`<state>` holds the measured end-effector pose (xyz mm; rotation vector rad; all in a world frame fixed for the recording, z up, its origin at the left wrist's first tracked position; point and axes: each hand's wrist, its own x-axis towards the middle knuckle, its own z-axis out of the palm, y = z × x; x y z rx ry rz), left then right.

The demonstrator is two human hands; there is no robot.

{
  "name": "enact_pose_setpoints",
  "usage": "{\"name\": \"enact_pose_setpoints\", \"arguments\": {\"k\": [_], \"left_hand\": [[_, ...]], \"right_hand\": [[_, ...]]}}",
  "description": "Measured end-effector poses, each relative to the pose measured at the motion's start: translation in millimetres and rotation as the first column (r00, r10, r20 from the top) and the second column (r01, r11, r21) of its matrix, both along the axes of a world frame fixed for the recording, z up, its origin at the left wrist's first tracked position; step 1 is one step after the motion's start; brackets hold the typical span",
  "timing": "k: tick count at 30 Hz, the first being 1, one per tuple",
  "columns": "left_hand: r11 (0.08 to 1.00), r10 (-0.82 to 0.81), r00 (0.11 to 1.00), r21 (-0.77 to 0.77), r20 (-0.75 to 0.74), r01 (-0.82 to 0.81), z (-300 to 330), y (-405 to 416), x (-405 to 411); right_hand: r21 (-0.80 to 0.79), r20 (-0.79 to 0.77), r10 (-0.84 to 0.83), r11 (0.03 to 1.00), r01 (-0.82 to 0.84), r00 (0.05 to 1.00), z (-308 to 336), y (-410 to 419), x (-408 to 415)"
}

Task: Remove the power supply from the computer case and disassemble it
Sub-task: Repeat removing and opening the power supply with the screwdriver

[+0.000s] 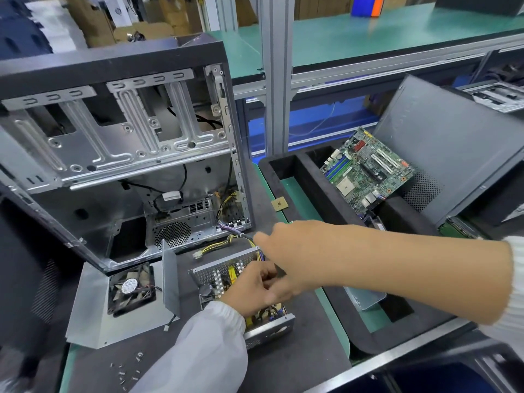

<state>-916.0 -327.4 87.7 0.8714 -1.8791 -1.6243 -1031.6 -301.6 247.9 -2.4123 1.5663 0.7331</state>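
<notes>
The opened power supply (269,331) lies on the dark mat in front of the empty computer case (113,143), its board and parts exposed. Its removed cover (90,307), with the black fan (132,290) on it, rests just to the left. My left hand (252,285), in a white sleeve, reaches into the power supply with its fingers curled on the inner parts. My right hand (283,251) crosses over from the right and closes on the yellow and black cable bundle (226,242) at the unit's far end. The right fingertips are hidden.
Several loose screws (124,373) lie on the mat near the front edge. A black foam tray (312,180) to the right holds a motherboard (365,171), and a grey side panel (453,154) leans behind it. A small CPU chip (279,205) sits on the tray's rim.
</notes>
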Motion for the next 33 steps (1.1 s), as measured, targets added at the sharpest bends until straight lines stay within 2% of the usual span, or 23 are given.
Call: {"name": "enact_pose_setpoints", "arguments": {"k": [3, 6, 8, 11, 14, 16, 17, 19, 21, 24, 26, 29, 31, 33], "left_hand": [[1.000, -0.007, 1.000, -0.002, -0.005, 0.007, 4, 0, -1], [1.000, -0.005, 1.000, 0.019, -0.008, 0.005, 2, -1, 1], [0.999, 0.013, 1.000, 0.039, 0.011, -0.014, -2, -2, 3], [0.997, 0.045, 0.999, 0.062, 0.012, -0.046, -1, -2, 2], [1.000, 0.005, 1.000, 0.010, 0.024, -0.005, 1, -3, -1], [0.998, 0.003, 1.000, 0.055, 0.008, -0.004, 1, -2, -1], [0.996, 0.005, 1.000, 0.087, 0.000, -0.005, 0, -3, 0], [0.996, -0.006, 1.000, 0.091, 0.009, 0.005, 0, -2, -1], [0.996, -0.031, 0.999, 0.081, -0.005, 0.032, 1, -3, -1], [0.997, 0.015, 1.000, 0.073, -0.005, -0.015, 2, -4, -1], [0.999, 0.006, 1.000, 0.031, 0.018, -0.006, 3, -3, -2], [0.999, -0.004, 1.000, 0.036, 0.018, 0.004, 5, -5, -1], [0.998, -0.011, 1.000, 0.069, 0.009, 0.010, 4, -7, 1], [0.997, -0.005, 1.000, 0.074, 0.023, 0.003, -1, -7, 2]], "right_hand": [[-0.156, -0.069, 0.032, 0.987, -0.042, 0.997, -7, -1, 4], [-0.117, -0.114, 0.105, 0.986, -0.119, 0.988, -7, 1, 3], [-0.054, -0.085, 0.133, 0.989, -0.138, 0.987, -6, 1, -1], [0.004, -0.033, 0.087, 0.996, -0.087, 0.996, -5, -1, -3], [-0.125, -0.012, -0.026, 0.992, 0.025, 1.000, -7, -2, 0], [-0.244, -0.041, -0.007, 0.970, -0.003, 0.999, -9, -3, 1], [-0.253, -0.085, 0.014, 0.967, -0.035, 0.996, -9, -3, 2], [-0.184, -0.132, 0.052, 0.980, -0.076, 0.990, -7, -2, 3], [-0.060, -0.097, 0.059, 0.996, -0.065, 0.993, -3, -2, -1], [0.092, -0.030, 0.033, 0.995, -0.030, 0.999, 6, -4, -4], [0.015, 0.002, -0.022, 1.000, 0.022, 1.000, 6, -4, -2], [-0.157, -0.064, 0.006, 0.987, -0.016, 0.998, 1, -7, 1], [-0.120, -0.090, 0.035, 0.992, -0.046, 0.995, 0, -7, 3], [0.002, -0.043, 0.052, 0.999, -0.052, 0.998, 4, -7, 1]]}}
